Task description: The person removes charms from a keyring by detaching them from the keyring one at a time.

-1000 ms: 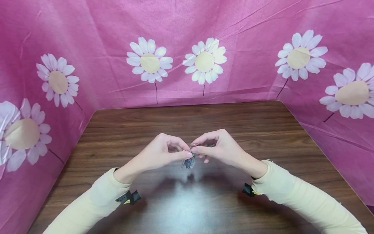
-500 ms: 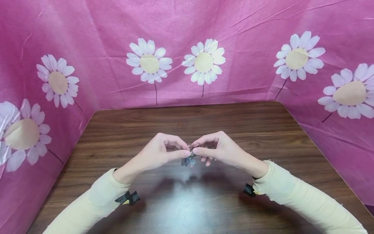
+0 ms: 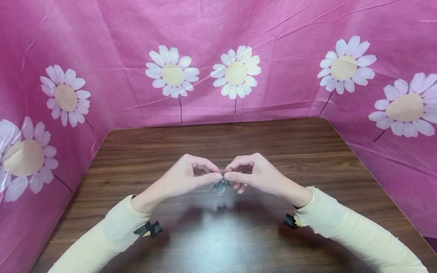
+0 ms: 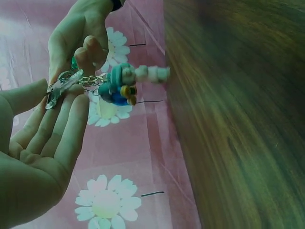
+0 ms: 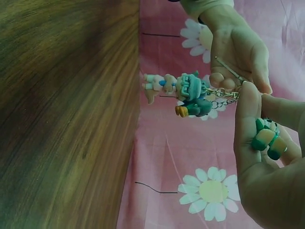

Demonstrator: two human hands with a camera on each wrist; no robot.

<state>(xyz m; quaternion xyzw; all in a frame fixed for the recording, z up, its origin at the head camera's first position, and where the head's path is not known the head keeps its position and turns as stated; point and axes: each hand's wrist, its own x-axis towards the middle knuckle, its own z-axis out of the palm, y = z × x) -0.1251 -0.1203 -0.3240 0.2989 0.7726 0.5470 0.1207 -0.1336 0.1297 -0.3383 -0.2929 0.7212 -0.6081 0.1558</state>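
Both hands meet above the middle of the table, working on a keyring with chained charms. My left hand [image 3: 186,176] pinches the ring side, with a thin metal key [image 5: 229,70] next to its fingers. Opposite, my right hand [image 3: 257,174] pinches the same metal ring [image 3: 222,171] between thumb and forefinger. Below hang a figurine with a teal hat [image 5: 190,86] and a dark blue one with yellow feet [image 5: 198,109], both on chains [image 5: 221,95]. A green and beige figurine [image 5: 269,139] lies against my right hand's fingers. Fingertips partly hide the ring.
A brown wood-grain table [image 3: 218,142] lies under the hands. Pink cloth [image 3: 290,34] printed with white daisies surrounds its back and sides. Black devices sit at the left cuff [image 3: 149,229] and right cuff [image 3: 290,221].
The hanging charms swing and turn between the hands. The fingers shift slightly at the ring, while both hands stay nearly in place and keep their pinch.
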